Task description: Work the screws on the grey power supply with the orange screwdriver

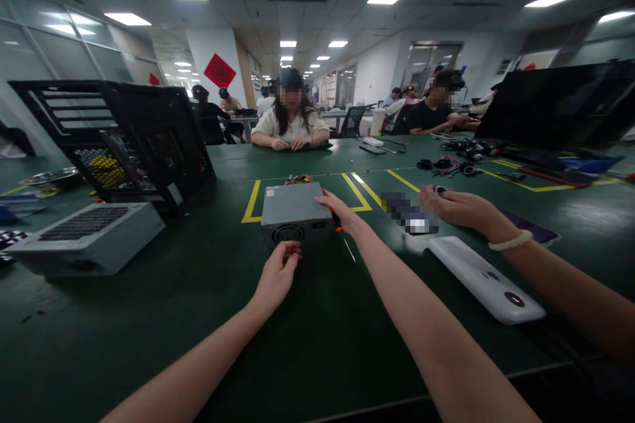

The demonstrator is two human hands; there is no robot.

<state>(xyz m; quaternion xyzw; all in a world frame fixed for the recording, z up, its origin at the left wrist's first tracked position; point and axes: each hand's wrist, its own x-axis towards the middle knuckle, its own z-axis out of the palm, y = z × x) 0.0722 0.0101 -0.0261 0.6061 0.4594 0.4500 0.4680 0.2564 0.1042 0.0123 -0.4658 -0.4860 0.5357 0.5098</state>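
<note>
A grey computer power supply (pixel 292 203) sits on the green table in front of me, its fan grille and socket facing me and coloured wires (pixel 298 179) showing behind it. My right hand (pixel 338 209) grips its right side, with the thumb on the top edge. A small orange-and-black object (pixel 339 229) shows below that hand; I cannot tell what it is. At the front lower edge, beside the fan, is my left hand (pixel 282 269), its fingers curled together. What those fingers pinch, if anything, is hidden.
An open black computer case (pixel 143 145) and a second power supply (pixel 94 238) stand at left. On the right, another person's hand (pixel 449 205) is near a phone-like object (pixel 409 215) and a white case (pixel 486 281). Cables (pixel 454 165) and a monitor (pixel 555 109) lie beyond. A person (pixel 290 122) sits opposite.
</note>
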